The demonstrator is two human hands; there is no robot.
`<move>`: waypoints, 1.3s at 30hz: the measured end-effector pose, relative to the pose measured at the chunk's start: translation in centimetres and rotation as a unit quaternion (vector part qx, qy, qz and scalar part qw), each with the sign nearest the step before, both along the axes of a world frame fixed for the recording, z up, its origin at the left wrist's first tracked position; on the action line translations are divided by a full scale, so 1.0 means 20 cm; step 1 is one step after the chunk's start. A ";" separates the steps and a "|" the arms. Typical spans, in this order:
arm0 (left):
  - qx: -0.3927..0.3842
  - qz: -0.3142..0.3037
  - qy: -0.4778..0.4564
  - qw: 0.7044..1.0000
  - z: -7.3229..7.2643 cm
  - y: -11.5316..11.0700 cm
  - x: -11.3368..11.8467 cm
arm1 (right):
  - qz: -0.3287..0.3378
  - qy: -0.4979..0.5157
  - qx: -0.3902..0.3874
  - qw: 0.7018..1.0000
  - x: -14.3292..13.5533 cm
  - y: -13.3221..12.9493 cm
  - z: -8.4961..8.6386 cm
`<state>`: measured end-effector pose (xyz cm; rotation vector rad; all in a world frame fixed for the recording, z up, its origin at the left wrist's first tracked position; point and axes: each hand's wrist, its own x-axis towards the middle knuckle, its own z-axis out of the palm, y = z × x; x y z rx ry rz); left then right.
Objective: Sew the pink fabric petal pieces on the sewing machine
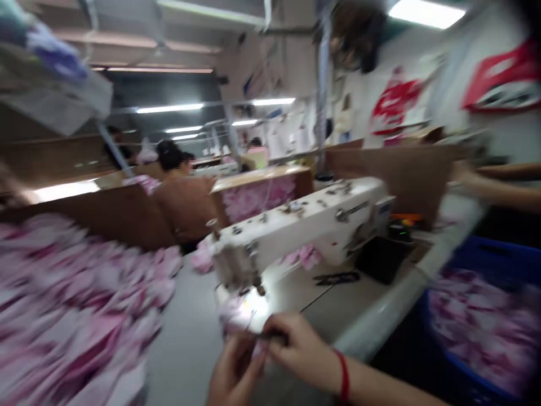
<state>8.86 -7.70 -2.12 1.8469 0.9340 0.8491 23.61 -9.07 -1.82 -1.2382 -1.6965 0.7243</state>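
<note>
Cloth (233, 313) on desk (186, 327), by machine (296, 220) needle end. Left hand (234, 369) pinches its edge; right hand (298, 341) fingers grip dark tool (276, 337), blurred. Likely thread trimming; next move calls for taut cloth.

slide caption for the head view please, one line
Left hand and right hand close together before a lit white sewing machine, pink-and-white fabric heaped at left.

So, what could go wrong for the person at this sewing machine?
The left hand and right hand are close to the lit end of the sewing machine, so either might get hurt if it started. The heaped pink fabric could slide across the table.
</note>
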 end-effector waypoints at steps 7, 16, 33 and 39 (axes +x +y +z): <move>-0.152 0.087 -0.155 0.972 0.02 -0.03 -0.03 | 0.073 0.037 -0.069 0.994 0.11 -0.04 0.03; -0.161 0.129 -0.198 0.958 0.05 -0.02 -0.08 | 0.035 -0.095 -0.066 0.993 0.19 -0.09 -0.02; 0.169 0.107 0.051 0.978 -0.01 0.06 -0.06 | 0.001 -0.246 -0.027 0.969 0.24 0.02 -0.09; 0.536 -0.090 0.300 0.784 -0.06 0.30 -0.11 | 0.011 -0.356 -0.074 0.931 0.36 0.32 0.02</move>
